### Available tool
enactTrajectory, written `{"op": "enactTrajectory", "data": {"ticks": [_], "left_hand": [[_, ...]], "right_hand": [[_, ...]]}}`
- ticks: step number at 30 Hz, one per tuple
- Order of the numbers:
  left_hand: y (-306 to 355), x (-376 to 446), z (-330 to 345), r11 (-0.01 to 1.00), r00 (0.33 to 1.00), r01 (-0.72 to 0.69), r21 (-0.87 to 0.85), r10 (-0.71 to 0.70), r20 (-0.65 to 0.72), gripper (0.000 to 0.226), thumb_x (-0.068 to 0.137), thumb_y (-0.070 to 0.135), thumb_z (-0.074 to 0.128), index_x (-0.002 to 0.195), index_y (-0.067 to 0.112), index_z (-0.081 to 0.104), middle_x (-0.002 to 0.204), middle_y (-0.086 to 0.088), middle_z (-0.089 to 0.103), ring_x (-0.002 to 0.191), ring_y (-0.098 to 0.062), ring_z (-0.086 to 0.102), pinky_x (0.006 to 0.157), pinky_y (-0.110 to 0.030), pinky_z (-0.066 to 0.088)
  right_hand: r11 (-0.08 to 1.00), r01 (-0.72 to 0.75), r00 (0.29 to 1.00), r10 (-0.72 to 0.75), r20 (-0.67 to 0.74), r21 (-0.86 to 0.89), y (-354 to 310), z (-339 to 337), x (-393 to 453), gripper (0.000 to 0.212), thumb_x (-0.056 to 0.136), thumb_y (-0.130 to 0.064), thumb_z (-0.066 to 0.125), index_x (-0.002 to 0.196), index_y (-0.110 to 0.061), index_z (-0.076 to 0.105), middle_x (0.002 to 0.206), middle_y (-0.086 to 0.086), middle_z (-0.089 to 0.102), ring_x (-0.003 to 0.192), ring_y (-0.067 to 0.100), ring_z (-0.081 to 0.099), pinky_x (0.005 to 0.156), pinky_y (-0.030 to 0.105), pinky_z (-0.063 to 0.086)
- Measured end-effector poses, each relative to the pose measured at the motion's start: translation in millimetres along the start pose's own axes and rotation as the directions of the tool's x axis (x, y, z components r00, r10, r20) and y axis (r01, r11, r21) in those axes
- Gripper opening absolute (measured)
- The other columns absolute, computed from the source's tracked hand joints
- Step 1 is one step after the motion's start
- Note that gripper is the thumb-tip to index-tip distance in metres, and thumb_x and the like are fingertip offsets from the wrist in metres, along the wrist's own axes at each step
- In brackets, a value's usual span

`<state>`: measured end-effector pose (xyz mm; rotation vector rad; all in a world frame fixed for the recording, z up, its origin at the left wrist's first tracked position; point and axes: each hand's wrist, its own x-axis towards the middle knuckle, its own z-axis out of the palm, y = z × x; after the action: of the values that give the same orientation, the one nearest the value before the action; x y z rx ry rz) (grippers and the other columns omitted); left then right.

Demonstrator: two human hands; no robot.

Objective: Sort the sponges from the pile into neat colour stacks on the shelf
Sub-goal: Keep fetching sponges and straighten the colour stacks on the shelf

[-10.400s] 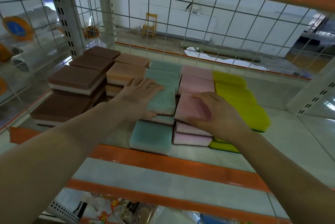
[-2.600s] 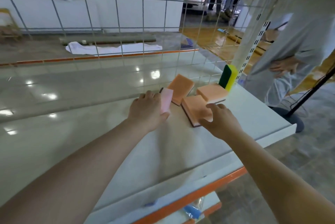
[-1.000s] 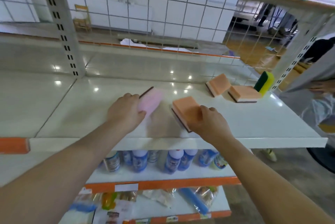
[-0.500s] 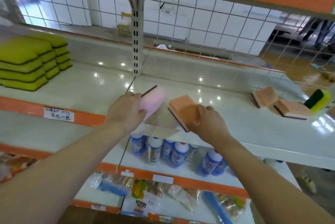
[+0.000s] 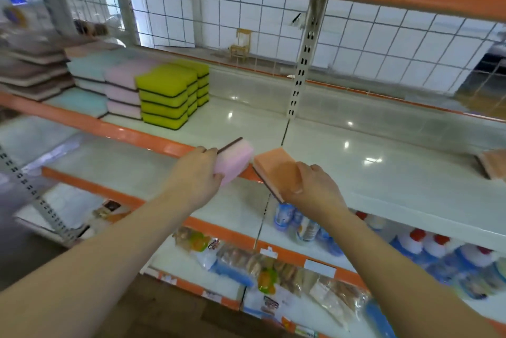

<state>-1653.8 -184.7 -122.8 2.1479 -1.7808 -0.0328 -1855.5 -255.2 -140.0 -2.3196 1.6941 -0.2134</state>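
Left hand [image 5: 195, 173] gripping a pink sponge [image 5: 235, 159], right hand [image 5: 310, 192] clamped on an orange sponge [image 5: 276, 166], both mid-air off the shelf [image 5: 383, 173] edge, probably headed for the colour stacks [image 5: 164, 96] far left, one sponge each to save a trip.

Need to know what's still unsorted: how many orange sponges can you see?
2. One orange sponge in the right hand; another orange sponge lies at the shelf's far right, cut off by the frame. More may lie beyond.

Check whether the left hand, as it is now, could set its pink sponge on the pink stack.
Probably yes. The left hand grips the pink sponge in front of the shelf, and nothing stands between it and the pink stack, whose top looks bare.
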Motion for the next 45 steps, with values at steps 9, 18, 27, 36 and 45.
{"op": "enactTrajectory", "data": {"ticks": [9,18,27,36,45], "left_hand": [[-88.3,-30.4,-23.4,0.991,0.991,0.131,-0.033,-0.132,-0.009,0.043,0.088,0.023,0.055,0.129,0.012,0.048,0.121,-0.010,0.054,0.111,-0.030,0.051,0.089,-0.040,0.045],[-151.5,-36.1,-37.8,0.966,0.966,0.260,-0.004,-0.260,-0.007,0.045,0.089,0.023,0.054,0.131,0.010,0.045,0.120,-0.011,0.051,0.108,-0.031,0.052,0.086,-0.039,0.046],[-213.8,-2.7,-57.0,0.924,0.926,0.376,0.063,-0.373,-0.061,0.042,0.091,0.026,0.053,0.129,0.010,0.046,0.121,-0.011,0.052,0.110,-0.030,0.052,0.087,-0.043,0.047],[-258.6,37.5,-81.7,0.893,0.891,0.440,0.090,-0.422,-0.168,0.043,0.090,0.028,0.052,0.130,0.013,0.049,0.116,-0.008,0.054,0.102,-0.028,0.055,0.080,-0.036,0.047],[-296.1,55.1,-92.7,0.877,0.851,0.477,0.060,-0.444,-0.281,0.046,0.091,0.032,0.051,0.132,0.011,0.048,0.114,-0.012,0.056,0.099,-0.030,0.056,0.079,-0.038,0.046]], "right_hand": [[0.989,0.146,0.989,-0.146,0.006,0.012,-87.4,27.5,-0.4,0.051,0.081,-0.037,0.063,0.122,-0.011,0.047,0.113,0.010,0.052,0.100,0.027,0.052,0.076,0.030,0.039],[0.958,0.288,0.956,-0.288,0.056,0.009,-149.6,49.1,28.2,0.060,0.081,-0.041,0.064,0.131,-0.015,0.043,0.120,0.011,0.050,0.106,0.028,0.052,0.082,0.031,0.042],[0.927,0.376,0.920,-0.373,0.119,-0.005,-214.1,60.6,90.3,0.068,0.082,-0.046,0.063,0.137,-0.018,0.036,0.127,0.007,0.045,0.115,0.026,0.046,0.087,0.031,0.040],[0.864,0.502,0.860,-0.504,0.079,0.042,-266.6,68.5,147.2,0.070,0.081,-0.045,0.064,0.140,-0.018,0.037,0.130,0.007,0.047,0.120,0.024,0.045,0.095,0.033,0.040],[0.785,0.619,0.782,-0.619,0.072,0.032,-306.6,77.7,178.8,0.073,0.080,-0.045,0.064,0.140,-0.014,0.037,0.132,0.008,0.048,0.122,0.026,0.045,0.096,0.033,0.039]]}}
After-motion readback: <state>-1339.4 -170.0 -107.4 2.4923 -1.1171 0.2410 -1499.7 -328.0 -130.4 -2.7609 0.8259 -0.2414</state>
